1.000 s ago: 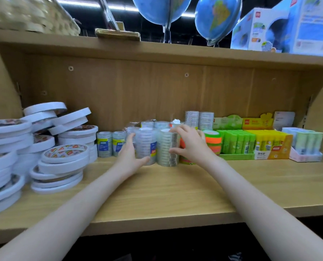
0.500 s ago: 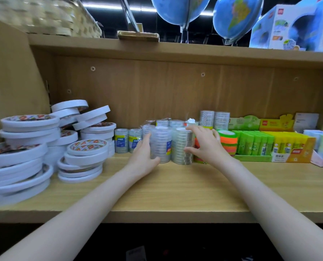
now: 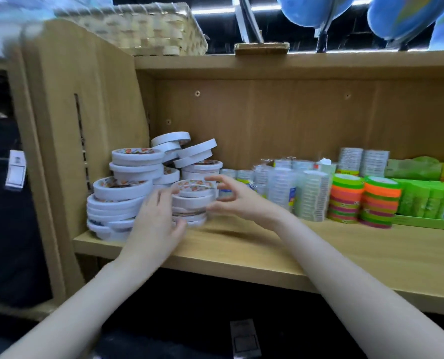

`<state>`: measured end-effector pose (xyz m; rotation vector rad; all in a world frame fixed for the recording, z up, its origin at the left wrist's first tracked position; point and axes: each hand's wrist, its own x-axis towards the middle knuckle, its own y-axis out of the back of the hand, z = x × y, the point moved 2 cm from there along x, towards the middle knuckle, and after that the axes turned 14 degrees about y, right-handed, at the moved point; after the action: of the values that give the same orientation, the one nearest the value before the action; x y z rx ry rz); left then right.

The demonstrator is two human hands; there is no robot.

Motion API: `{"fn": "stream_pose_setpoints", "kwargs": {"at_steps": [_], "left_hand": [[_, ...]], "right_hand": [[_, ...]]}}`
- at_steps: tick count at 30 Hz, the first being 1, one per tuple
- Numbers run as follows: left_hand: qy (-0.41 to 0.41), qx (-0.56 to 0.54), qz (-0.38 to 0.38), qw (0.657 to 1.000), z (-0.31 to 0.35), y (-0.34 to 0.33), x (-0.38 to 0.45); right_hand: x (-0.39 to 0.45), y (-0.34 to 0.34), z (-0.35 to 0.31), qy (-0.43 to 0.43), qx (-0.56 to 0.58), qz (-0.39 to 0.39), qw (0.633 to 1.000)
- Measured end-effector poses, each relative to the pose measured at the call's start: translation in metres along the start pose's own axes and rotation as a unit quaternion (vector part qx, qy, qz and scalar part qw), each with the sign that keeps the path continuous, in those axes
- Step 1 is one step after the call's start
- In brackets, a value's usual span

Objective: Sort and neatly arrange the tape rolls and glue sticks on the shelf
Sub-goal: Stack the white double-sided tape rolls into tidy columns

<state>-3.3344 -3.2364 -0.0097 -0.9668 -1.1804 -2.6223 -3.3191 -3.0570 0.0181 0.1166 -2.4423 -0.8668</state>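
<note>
head view, hands: the left hand (image 3: 156, 224) and right hand (image 3: 237, 199) have left the clear rolls (image 3: 297, 190) they were squaring up a moment ago and now flank a short white stack (image 3: 189, 203) further left on the shelf (image 3: 267, 251).
head view, left hand: fingers nearly straight, lying against the near-left side of the stack; contact looks likely, but blur keeps it uncertain.
head view, right hand: spread and loosely curved at the stack's right side, thumb low, fingers high; not clamped on anything, and touch cannot be confirmed.
head view, gap between hands: the two are apart, with only the white stack between them.
head view, white heap (image 3: 130, 187): just behind and left of the left hand; wide flat rolls piled unevenly, some at the back tilted.
head view, clear rolls: just right of the right hand, upright in a tight cluster, no hand on them.
head view, neon rolls (image 3: 363, 200): two upright stacks further right, beyond the clear ones.
head view, glue sticks (image 3: 431, 200): green, in a tray at the far right, well away from both hands.
head view, meaning: the clear group seems settled for now; attention has shifted to the untidy white rolls, probably to straighten this stack or push it toward the heap.
head view, risk: the leaning rolls behind could slide if the stack gets nudged hard.
</note>
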Motion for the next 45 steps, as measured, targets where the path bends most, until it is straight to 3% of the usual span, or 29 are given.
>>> {"fn": "stream_pose_setpoints", "kwargs": {"at_steps": [4, 9, 12, 16, 19, 22, 26, 30, 32, 34, 35, 39, 42, 45], "left_hand": [[0.01, 0.042, -0.036, 0.998, -0.005, -0.009, -0.008], [0.045, 0.067, -0.074, 0.994, 0.007, -0.017, 0.011], [0.036, 0.13, -0.106, 0.985, 0.008, -0.019, 0.019], [0.018, 0.248, -0.096, 0.964, 0.015, -0.02, 0.044], [0.036, 0.23, -0.147, 0.961, 0.024, -0.012, 0.064], [0.064, 0.173, -0.183, 0.966, 0.032, 0.0, 0.072], [0.066, 0.174, -0.204, 0.961, 0.033, 0.006, 0.076], [0.0, 0.205, -0.127, 0.971, 0.021, 0.005, 0.06], [-0.055, 0.222, -0.041, 0.973, 0.01, 0.013, 0.044], [-0.085, 0.238, -0.007, 0.967, -0.002, 0.022, 0.031], [-0.093, 0.236, -0.002, 0.967, -0.007, 0.024, 0.027], [-0.12, 0.133, -0.008, 0.984, -0.011, 0.038, 0.02], [-0.129, 0.108, 0.064, 0.984, -0.009, 0.07, 0.032], [-0.055, 0.165, 0.09, 0.981, -0.019, 0.096, 0.051]], "right_hand": [[0.02, -0.013, 0.011, 0.013, -0.035, 0.023, 0.999], [0.013, 0.007, 0.011, 0.036, 0.028, 0.102, 0.994], [0.017, 0.005, 0.014, 0.038, -0.003, 0.09, 0.995], [0.027, 0.014, 0.023, 0.041, 0.01, 0.056, 0.998], [0.031, 0.022, 0.026, 0.059, 0.021, 0.049, 0.997], [0.028, 0.025, 0.024, 0.08, -0.007, 0.091, 0.993], [0.016, 0.023, 0.023, 0.052, -0.001, 0.108, 0.993], [0.014, 0.029, 0.018, 0.059, -0.084, 0.14, 0.985], [0.005, 0.035, 0.013, 0.053, -0.168, 0.192, 0.965], [-0.014, 0.037, 0.011, 0.029, -0.262, 0.216, 0.94], [-0.024, 0.034, 0.012, 0.004, -0.294, 0.197, 0.935], [-0.049, 0.015, 0.015, -0.092, -0.349, -0.016, 0.933], [-0.034, 0.026, -0.007, -0.047, -0.325, 0.013, 0.944], [0.009, 0.026, -0.037, 0.045, -0.26, 0.059, 0.963]]}}
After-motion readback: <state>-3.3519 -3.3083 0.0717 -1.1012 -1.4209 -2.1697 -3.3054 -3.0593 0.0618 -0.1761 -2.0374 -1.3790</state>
